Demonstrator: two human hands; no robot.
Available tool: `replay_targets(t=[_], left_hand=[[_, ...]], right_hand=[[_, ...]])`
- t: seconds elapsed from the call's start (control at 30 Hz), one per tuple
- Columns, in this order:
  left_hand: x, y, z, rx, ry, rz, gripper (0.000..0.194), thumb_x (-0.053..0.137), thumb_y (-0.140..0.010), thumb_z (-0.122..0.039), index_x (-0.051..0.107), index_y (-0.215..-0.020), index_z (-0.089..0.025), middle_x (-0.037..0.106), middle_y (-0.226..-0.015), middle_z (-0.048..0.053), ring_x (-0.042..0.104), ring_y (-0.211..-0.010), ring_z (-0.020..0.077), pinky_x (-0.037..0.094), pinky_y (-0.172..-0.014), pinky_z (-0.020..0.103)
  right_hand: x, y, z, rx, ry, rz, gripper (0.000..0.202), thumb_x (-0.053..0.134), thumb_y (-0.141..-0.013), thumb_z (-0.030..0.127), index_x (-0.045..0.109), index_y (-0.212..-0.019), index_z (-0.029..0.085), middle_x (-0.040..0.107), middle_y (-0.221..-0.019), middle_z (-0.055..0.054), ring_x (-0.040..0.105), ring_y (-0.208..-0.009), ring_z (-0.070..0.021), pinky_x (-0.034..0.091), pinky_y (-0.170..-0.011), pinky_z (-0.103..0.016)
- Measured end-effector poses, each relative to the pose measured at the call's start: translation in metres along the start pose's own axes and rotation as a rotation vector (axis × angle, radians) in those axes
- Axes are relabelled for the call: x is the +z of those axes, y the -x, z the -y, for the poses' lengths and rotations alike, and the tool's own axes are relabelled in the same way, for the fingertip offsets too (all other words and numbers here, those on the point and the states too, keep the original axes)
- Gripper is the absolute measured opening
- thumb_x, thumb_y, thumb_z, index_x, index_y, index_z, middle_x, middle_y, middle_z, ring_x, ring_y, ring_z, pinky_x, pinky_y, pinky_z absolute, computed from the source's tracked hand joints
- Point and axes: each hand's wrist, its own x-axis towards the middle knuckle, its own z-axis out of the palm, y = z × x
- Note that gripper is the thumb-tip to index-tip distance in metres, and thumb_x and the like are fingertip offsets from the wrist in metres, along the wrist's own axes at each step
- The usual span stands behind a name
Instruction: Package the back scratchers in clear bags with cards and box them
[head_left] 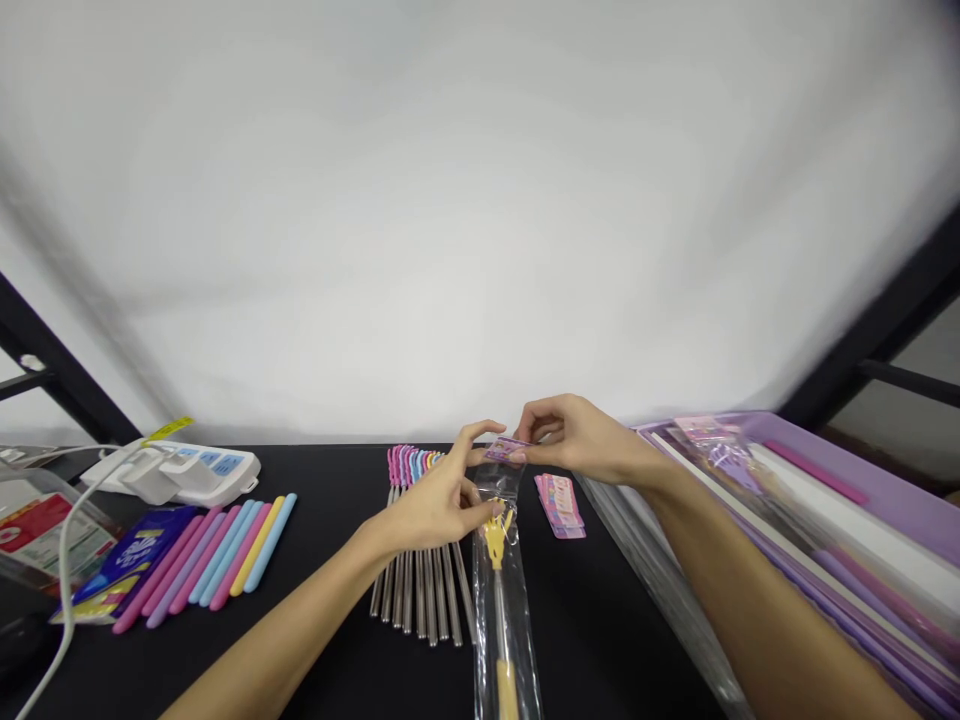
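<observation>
A black tabletop [600, 640] is spanning the foreground, a lilac bin [900, 500] standing at its right. Mid-table, a clear sleeve [517, 600] is enclosing a yellow hand-headed stick [496, 545]. The left hand [442, 500] is resting its thumb on the sleeve (whether it's gripping, I can't tell). The right hand [566, 435], above a pile of pink cards [560, 506], is pinching one small card [504, 449] at the sleeve's upper end.

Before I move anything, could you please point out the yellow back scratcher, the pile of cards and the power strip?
Yellow back scratcher [501, 612], head view: the metal rod.
Pile of cards [561, 506], head view: middle of the pile.
Power strip [226, 464], head view: the blue socket face.
</observation>
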Motion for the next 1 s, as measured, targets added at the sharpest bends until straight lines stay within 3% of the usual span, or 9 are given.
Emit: replay_targets(t=[0.13, 0.3, 0.4, 0.5, 0.63, 0.73, 0.83, 1.0], left_hand=[[0.001, -0.001, -0.002, -0.023, -0.003, -0.015, 0.079, 0.064, -0.083, -0.021, 0.018, -0.146, -0.037, 0.054, -0.119, 0.011, 0.058, -0.055, 0.0058, 0.044, -0.051, 0.022], [-0.001, -0.003, -0.001, 0.003, 0.031, -0.064, 0.082, 0.066, -0.081, -0.022, 0.017, -0.144, -0.040, 0.048, -0.130, 0.013, 0.061, -0.054, 0.0051, 0.046, -0.049, 0.021], [-0.003, -0.004, 0.000, 0.022, 0.034, -0.086, 0.082, 0.068, -0.080, -0.023, 0.019, -0.144, -0.039, 0.051, -0.126, 0.011, 0.064, -0.057, 0.0078, 0.047, -0.050, 0.021], [-0.004, -0.003, -0.001, 0.022, 0.043, -0.102, 0.084, 0.070, -0.078, -0.025, 0.020, -0.144, -0.040, 0.049, -0.127, 0.012, 0.067, -0.057, 0.0099, 0.045, -0.047, 0.020], [-0.004, -0.001, -0.004, 0.017, 0.047, -0.104, 0.086, 0.072, -0.076, -0.026, 0.021, -0.144, -0.040, 0.049, -0.126, 0.013, 0.067, -0.057, 0.0105, 0.047, -0.049, 0.022], [-0.003, 0.000, -0.004, 0.005, 0.046, -0.089, 0.088, 0.073, -0.076, -0.028, 0.020, -0.145, -0.037, 0.058, -0.111, 0.009, 0.066, -0.057, 0.0116, 0.047, -0.050, 0.022], [-0.004, 0.001, -0.006, 0.012, 0.060, -0.067, 0.089, 0.075, -0.076, -0.032, 0.019, -0.146, -0.035, 0.063, -0.089, 0.003, 0.064, -0.057, 0.0119, 0.045, -0.049, 0.021], [-0.004, 0.003, -0.011, 0.028, 0.088, -0.096, 0.091, 0.076, -0.075, -0.034, 0.018, -0.145, -0.033, 0.063, -0.083, 0.000, 0.061, -0.055, 0.0097, 0.044, -0.052, 0.021]], right_hand=[[0.007, -0.004, -0.003, -0.028, -0.004, -0.057, 0.018, 0.074, -0.069, 0.023, 0.058, -0.075, 0.018, 0.060, -0.066, 0.002, 0.058, -0.064, -0.0136, 0.045, -0.060, -0.026], [0.006, -0.004, -0.004, -0.046, -0.029, -0.010, 0.038, 0.080, -0.066, 0.027, 0.063, -0.099, 0.018, 0.063, -0.072, 0.001, 0.059, -0.066, -0.0146, 0.047, -0.061, -0.028], [0.003, -0.002, -0.003, -0.071, 0.035, 0.040, 0.027, 0.072, -0.077, 0.040, 0.070, -0.090, 0.017, 0.070, -0.082, -0.005, 0.064, -0.078, -0.0191, 0.050, -0.072, -0.032], [0.004, -0.002, -0.001, -0.097, 0.080, 0.000, 0.027, 0.060, -0.087, 0.039, 0.073, -0.089, 0.016, 0.074, -0.088, -0.007, 0.067, -0.085, -0.0210, 0.050, -0.077, -0.034], [0.005, -0.003, 0.000, -0.085, 0.087, -0.046, 0.018, 0.069, -0.078, 0.033, 0.072, -0.081, 0.015, 0.072, -0.077, -0.006, 0.067, -0.074, -0.0198, 0.051, -0.070, -0.032], [0.004, -0.002, 0.000, -0.071, 0.035, -0.003, 0.018, 0.073, -0.074, 0.032, 0.070, -0.079, 0.015, 0.071, -0.075, -0.005, 0.065, -0.072, -0.0182, 0.050, -0.067, -0.031], [0.004, -0.001, 0.003, -0.106, 0.028, -0.020, 0.023, 0.070, -0.078, 0.038, 0.072, -0.082, 0.015, 0.070, -0.075, -0.004, 0.062, -0.070, -0.0161, 0.048, -0.066, -0.030], [0.003, 0.000, 0.012, -0.193, 0.097, -0.037, 0.030, 0.063, -0.085, 0.044, 0.075, -0.085, 0.016, 0.069, -0.072, -0.003, 0.057, -0.065, -0.0143, 0.044, -0.062, -0.029]])
